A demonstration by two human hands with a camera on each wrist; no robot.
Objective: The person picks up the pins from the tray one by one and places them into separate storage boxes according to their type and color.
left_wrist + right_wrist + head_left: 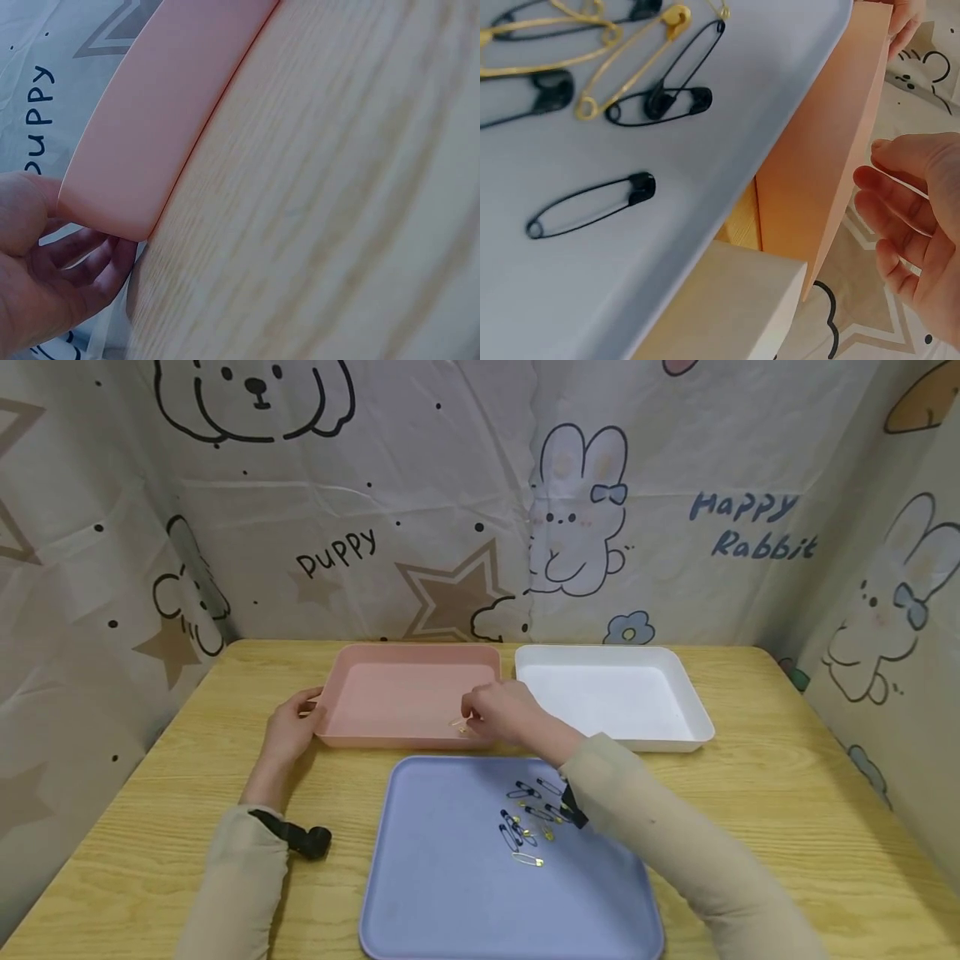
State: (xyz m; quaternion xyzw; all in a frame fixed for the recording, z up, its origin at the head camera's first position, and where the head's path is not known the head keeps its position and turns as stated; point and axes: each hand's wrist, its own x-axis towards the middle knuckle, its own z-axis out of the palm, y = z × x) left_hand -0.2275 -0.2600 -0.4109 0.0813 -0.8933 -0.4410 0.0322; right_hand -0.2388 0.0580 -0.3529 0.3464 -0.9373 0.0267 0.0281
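Observation:
My left hand [288, 731] holds the left end of the pink tray [405, 652]. In the left wrist view, its thumb is at the rim and its fingers [97, 262] bend against the end wall. Over the right part of the pink tray is my right hand [504, 712], its fingers loosely bent. A gold safety pin [457, 723] shows just below those fingertips, inside the tray's outline. Nothing shows between the fingers [900, 202] in the right wrist view. Several black safety pins [592, 206] and gold safety pins [634, 64] lie on the blue tray [450, 893].
A white tray [607, 693] stands right of the pink one. All three trays are on a wooden table [780, 793], the blue one nearest me. A printed cloth [420, 468] hangs behind the table and along its sides. My right forearm crosses over the blue tray's right edge.

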